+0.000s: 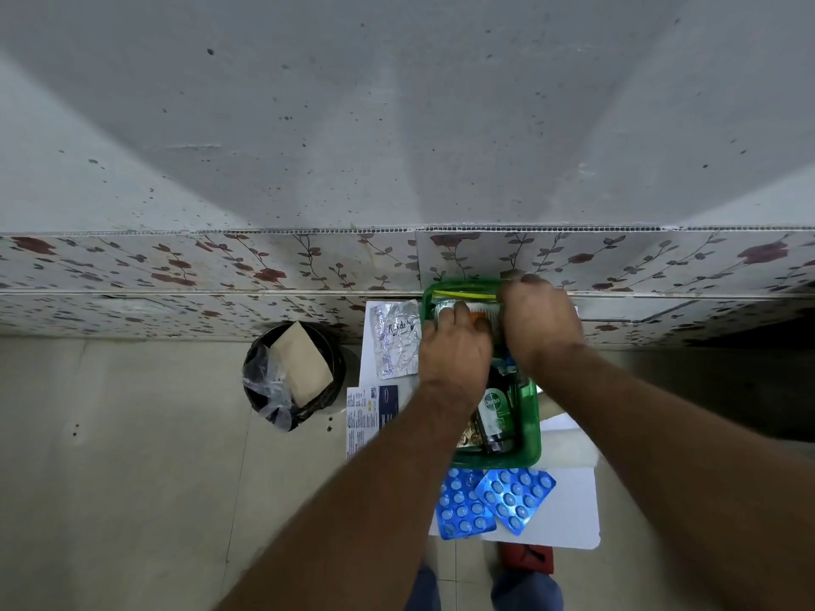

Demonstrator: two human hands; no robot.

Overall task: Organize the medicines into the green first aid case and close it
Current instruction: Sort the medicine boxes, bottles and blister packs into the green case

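The green first aid case point(531, 416) lies open on a small white table point(569, 518), its far rim near the wall. Inside it I see a dark Dettol bottle point(496, 412) and some packets. My left hand point(454, 350) presses down on a white and orange packet point(478, 311) in the far part of the case. My right hand point(540, 319) is at the far right rim of the case, fingers curled on its edge or contents; which one is hidden. Two blue blister strips point(467, 504) point(516, 498) lie in front of the case. A silver foil strip point(394, 339) lies left of it.
A printed leaflet point(368, 416) hangs at the table's left edge. A black waste bin point(293, 374) with a brown box stands on the floor to the left. A flower-patterned wall panel point(220, 266) runs behind the table. A red object point(527, 557) lies under the table's near edge.
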